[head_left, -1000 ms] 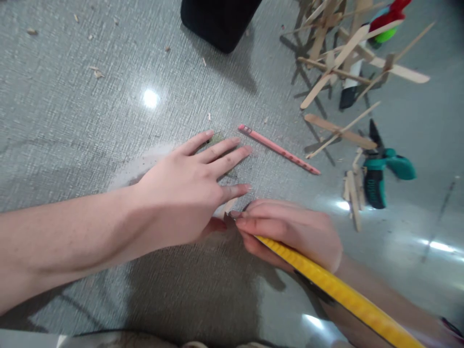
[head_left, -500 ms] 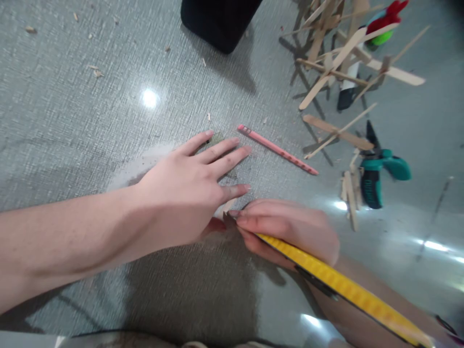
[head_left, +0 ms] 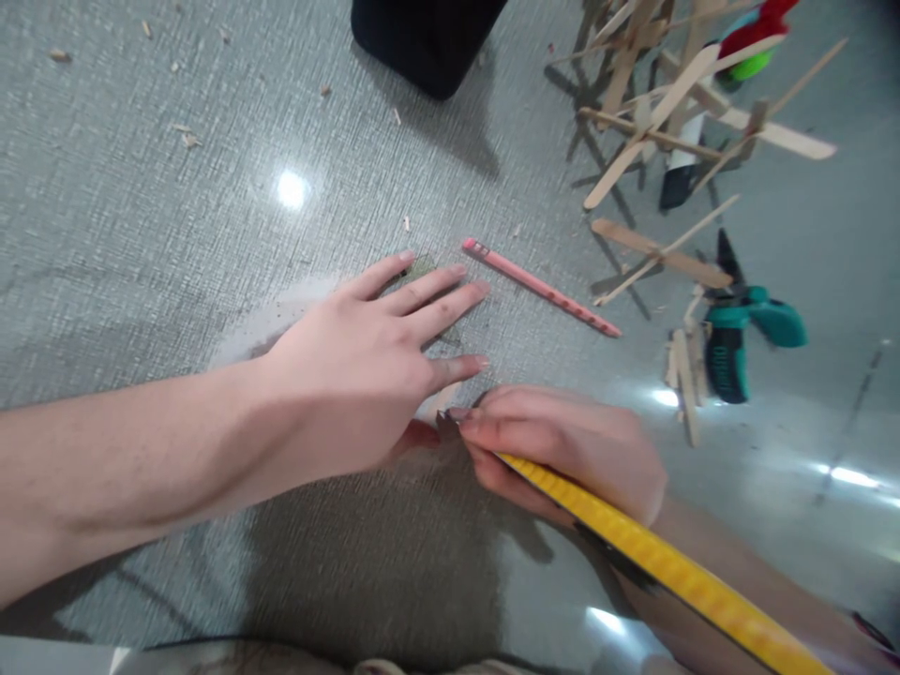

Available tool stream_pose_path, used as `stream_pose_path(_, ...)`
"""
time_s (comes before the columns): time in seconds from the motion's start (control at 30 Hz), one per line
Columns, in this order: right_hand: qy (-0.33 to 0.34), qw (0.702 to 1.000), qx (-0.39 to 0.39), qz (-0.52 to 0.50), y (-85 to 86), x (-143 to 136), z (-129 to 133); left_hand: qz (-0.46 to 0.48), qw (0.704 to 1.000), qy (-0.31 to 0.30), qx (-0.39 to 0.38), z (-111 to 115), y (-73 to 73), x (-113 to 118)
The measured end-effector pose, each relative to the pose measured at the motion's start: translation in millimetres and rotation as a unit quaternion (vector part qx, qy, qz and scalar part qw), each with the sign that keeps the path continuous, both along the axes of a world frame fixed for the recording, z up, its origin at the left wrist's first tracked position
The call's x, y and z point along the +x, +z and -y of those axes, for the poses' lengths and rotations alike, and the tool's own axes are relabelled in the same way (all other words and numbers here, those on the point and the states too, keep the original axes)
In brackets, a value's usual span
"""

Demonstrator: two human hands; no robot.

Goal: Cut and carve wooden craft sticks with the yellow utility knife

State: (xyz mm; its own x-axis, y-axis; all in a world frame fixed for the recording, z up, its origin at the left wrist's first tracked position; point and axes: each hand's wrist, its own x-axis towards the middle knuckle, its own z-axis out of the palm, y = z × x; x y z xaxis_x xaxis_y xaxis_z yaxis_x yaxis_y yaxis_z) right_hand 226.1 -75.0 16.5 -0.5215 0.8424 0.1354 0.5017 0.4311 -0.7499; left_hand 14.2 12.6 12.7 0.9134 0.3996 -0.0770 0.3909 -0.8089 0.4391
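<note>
My left hand [head_left: 366, 361] lies palm down with its fingers spread, over a pale round sheet [head_left: 281, 319] that is mostly covered. My right hand [head_left: 562, 445] is closed around a yellow-handled cutter [head_left: 661, 553], whose blade tip points left, close to my left thumb. A small piece of light wood [head_left: 447, 396] shows between my left index finger and the blade. What lies beneath my left palm is hidden. A pink pencil [head_left: 541, 289] rests beyond my right hand.
Joined wooden sticks [head_left: 653, 122] stand at the upper right, near a red and green object [head_left: 756, 47]. Teal-handled pliers [head_left: 727, 347] and loose stick pieces [head_left: 683, 375] lie at the right. A black object [head_left: 428, 42] is at the top; wood chips dot the grey table [head_left: 175, 225].
My right hand has shifted very slightly to the right with the cutter. The left hand keeps its place. The sticks and pliers appear a little farther right in the view.
</note>
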Motion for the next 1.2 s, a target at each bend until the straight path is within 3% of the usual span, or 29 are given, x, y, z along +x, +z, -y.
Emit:
stream_pose_path(0.27,0.004,0.995,-0.035,-0.089,-1.6,2.9,1.4,-0.009,1.000,-0.004,-0.001,-0.6,0.8,1.4)
stream_pose_path(0.47,0.013,1.000,0.022,-0.018,-1.4,1.0,0.4,-0.004,1.000,-0.005,0.002,0.1,-0.2,1.8)
stream_pose_path(0.73,0.007,1.000,0.018,0.008,5.1,-2.6,0.7,0.011,1.000,-0.003,0.002,-0.3,-1.9,0.6)
stream_pose_path(1.03,0.021,1.000,0.013,0.005,4.5,1.6,-0.9,0.008,1.000,0.000,0.001,1.0,-2.4,0.1)
stream_pose_path(1.2,0.021,0.998,0.010,-0.058,-1.1,3.6,-2.7,-0.002,1.000,-0.004,-0.003,0.4,0.3,1.7)
